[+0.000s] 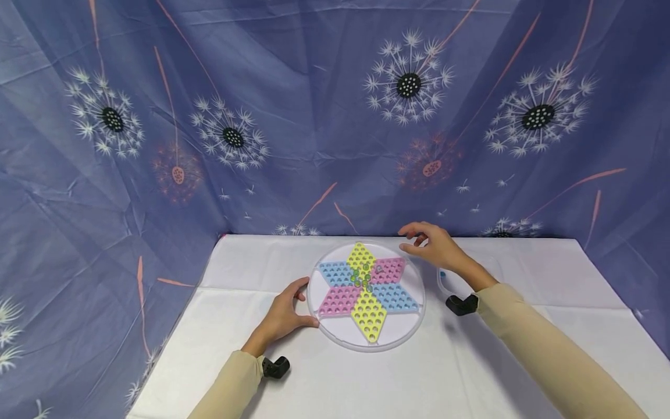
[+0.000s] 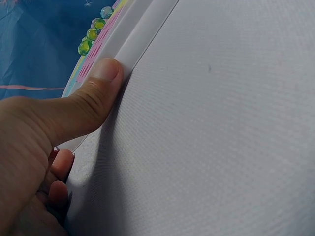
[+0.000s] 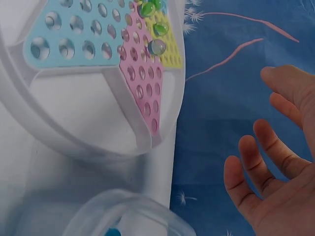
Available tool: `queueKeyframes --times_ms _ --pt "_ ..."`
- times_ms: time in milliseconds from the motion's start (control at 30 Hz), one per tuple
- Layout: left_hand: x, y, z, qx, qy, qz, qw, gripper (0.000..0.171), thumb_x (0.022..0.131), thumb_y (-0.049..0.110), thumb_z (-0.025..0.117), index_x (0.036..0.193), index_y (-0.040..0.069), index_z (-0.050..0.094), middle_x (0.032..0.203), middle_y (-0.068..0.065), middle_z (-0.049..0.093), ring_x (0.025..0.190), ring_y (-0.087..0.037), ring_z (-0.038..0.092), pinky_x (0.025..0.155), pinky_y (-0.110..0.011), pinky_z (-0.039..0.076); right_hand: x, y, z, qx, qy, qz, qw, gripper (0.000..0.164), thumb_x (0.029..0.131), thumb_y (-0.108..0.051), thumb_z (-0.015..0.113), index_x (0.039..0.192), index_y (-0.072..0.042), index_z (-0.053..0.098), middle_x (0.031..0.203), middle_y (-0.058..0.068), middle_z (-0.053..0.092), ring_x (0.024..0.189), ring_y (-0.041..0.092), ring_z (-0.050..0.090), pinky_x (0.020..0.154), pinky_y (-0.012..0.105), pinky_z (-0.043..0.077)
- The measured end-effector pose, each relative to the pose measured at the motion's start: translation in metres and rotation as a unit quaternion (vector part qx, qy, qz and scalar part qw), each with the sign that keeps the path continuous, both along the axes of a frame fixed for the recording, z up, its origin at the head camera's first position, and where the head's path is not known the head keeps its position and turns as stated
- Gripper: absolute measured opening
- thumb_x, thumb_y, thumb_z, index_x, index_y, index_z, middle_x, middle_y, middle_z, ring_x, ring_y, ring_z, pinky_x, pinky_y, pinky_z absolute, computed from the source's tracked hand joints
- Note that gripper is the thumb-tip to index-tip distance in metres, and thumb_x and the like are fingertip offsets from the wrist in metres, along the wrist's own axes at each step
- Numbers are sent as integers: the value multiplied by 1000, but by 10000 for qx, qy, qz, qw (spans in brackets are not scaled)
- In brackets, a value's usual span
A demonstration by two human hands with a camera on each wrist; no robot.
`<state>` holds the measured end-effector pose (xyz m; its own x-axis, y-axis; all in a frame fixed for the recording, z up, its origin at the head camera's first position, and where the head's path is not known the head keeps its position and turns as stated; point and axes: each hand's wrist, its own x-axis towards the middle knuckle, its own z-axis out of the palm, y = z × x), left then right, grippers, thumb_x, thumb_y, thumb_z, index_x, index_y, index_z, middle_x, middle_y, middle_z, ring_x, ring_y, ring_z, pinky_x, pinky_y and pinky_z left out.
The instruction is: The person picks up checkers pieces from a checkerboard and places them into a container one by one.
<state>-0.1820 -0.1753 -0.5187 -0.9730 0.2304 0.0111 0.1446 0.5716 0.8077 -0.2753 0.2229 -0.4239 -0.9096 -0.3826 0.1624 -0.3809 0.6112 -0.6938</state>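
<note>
A round white Chinese checkers board (image 1: pixel 332 329) with a yellow, pink and blue star lies on the table. Several glass marbles (image 1: pixel 361 278) cluster around its centre, some green and yellow, some clear; one clear marble (image 1: pixel 380 269) sits on the pink point at the right. My left hand (image 1: pixel 285 311) holds the board's left edge, its thumb (image 2: pixel 101 83) against the white rim and other fingers partly hidden. Off the board's right rear edge, my right hand (image 1: pixel 431 244) is raised with loosely bent fingers and nothing in them.
Behind my right wrist stands a clear plastic container (image 3: pixel 125 199) with something blue inside. White cloth (image 1: pixel 251 262) covers the table, and a blue dandelion-print curtain (image 1: pixel 314 116) hangs along its far and left sides.
</note>
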Motion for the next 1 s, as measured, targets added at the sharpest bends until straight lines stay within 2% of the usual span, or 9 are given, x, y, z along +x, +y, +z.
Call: queueKeyframes --times_ms 167,400,600,833,1000 --pt "-1 -1 0 -29 -2 14 10000 110 63 21 100 156 8 42 108 -3 58 100 -20 52 98 -44 40 -2 -8 -2 -42 -63 57 10000 34 95 -26 77 127 -17 69 117 13 63 94 26 64 84 48 53" --pt "-1 -2 0 -45 1 20 10000 110 63 21 100 156 10 42 108 -3 58 100 -21 52 97 -44 40 -4 -19 -10 -71 -246 231 9994 36 94 -24 77 128 -16 69 118 19 63 94 27 63 78 43 53" --pt "-1 -2 2 -44 -18 3 10000 110 63 20 100 156 9 42 109 -3 58 101 -22 52 98 -44 40 -5 -33 -15 -96 -259 266 9993 35 94 -24 77 127 -15 69 119 21 64 93 28 64 80 46 53" --pt "-1 -2 1 -82 0 -20 10000 109 64 22 100 156 10 42 108 -2 58 100 -20 52 98 -43 40 -7 -46 -29 -203 -588 223 9978 35 94 -21 77 127 -13 69 119 23 64 91 29 63 76 43 53" --pt "-1 -2 0 -84 127 -56 9999 109 64 22 100 155 7 42 108 -4 58 100 -22 53 98 -46 40 -9 -49 -42 -191 -541 205 9981 38 93 -21 78 128 -7 69 113 20 65 86 26 63 74 39 52"
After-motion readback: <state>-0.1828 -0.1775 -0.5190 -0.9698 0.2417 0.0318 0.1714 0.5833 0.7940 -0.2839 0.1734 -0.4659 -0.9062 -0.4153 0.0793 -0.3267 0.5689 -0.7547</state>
